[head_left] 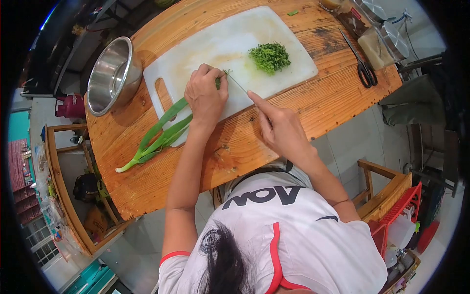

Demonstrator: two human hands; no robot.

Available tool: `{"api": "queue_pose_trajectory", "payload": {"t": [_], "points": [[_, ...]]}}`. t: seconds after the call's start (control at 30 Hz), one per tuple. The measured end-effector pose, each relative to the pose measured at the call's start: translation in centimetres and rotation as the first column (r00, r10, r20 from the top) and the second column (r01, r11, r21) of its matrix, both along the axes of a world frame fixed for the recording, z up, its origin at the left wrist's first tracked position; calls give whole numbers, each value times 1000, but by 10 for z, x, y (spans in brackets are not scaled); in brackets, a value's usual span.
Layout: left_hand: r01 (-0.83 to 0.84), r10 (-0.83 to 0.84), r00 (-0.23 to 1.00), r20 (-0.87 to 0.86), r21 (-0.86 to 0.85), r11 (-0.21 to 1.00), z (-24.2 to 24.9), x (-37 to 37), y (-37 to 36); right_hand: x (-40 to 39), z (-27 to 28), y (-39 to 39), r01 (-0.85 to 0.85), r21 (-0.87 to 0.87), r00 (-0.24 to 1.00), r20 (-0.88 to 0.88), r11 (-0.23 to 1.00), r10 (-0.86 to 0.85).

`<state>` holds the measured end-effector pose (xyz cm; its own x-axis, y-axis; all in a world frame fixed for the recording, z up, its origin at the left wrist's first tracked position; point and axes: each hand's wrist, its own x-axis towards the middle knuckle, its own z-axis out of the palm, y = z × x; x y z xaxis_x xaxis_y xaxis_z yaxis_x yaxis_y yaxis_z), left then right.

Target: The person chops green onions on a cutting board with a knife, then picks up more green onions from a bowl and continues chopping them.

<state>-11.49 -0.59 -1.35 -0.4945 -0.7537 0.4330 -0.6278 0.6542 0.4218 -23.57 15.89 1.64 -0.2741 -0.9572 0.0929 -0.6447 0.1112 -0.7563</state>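
Note:
My left hand (207,93) is closed around the green upper end of a spring onion (159,139), its fingers curled on the cutting board. The stalk trails down-left over the board's edge, and its pale root end lies on the wood. In my right hand (281,125) is a knife (237,83), index finger stretched along it; the thin blade reaches to the leaf ends beside my left fingertips. The handle is hidden in my palm. On the right part of the white cutting board (220,36) sits a pile of finely chopped spring onion (270,58).
A steel bowl (111,76) stands left of the board on the wooden table (235,159). Black-handled scissors (361,63) lie at the right, near jars with metal lids (394,40). A small green scrap (293,12) is behind the board. Wooden stools flank the table.

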Motion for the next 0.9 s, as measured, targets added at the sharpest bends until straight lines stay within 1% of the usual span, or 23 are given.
{"api": "queue_pose_trajectory", "payload": {"t": [0.07, 0.17, 0.27, 0.37, 0.47, 0.5, 0.57, 0.67, 0.8, 0.9], "points": [[-2, 2, 1000, -3, 5, 1000, 2, -1, 0, 2, -4, -4, -14, 1, 1000, -24, 1000, 14], [-5, 6, 1000, -25, 40, 999, -1, 1, -1, 4, -13, -16, -5, -73, 1000, -27, 997, 3], [-2, 6, 999, -51, 74, 997, -2, 2, -3, 6, -15, -29, -16, -81, 998, -61, 997, 11], [-1, 9, 997, -79, 101, 995, -4, 3, -6, 2, -13, -19, -8, -104, 999, -54, 995, 3], [2, 12, 995, -95, 153, 988, -3, 5, -8, -2, -8, -3, 38, -29, 997, 75, 999, -36], [10, 7, 995, -96, 177, 984, -4, 5, -9, -2, -6, -2, 31, -22, 997, 76, 999, -29], [17, 0, 995, -103, 162, 987, -8, 5, -8, -2, -2, 0, 21, -9, 997, 79, 1000, -20], [19, -6, 995, -96, 127, 992, -6, 3, -8, 0, -7, -5, 0, -11, 1000, -4, 1000, 0], [2, 3, 998, -60, 85, 996, -2, 3, -6, 5, -17, -21, -1, -61, 999, -52, 998, -3], [-1, 7, 999, -52, 115, 993, -5, 4, -9, 7, -21, -30, 1, -99, 999, -51, 995, -6]]}}
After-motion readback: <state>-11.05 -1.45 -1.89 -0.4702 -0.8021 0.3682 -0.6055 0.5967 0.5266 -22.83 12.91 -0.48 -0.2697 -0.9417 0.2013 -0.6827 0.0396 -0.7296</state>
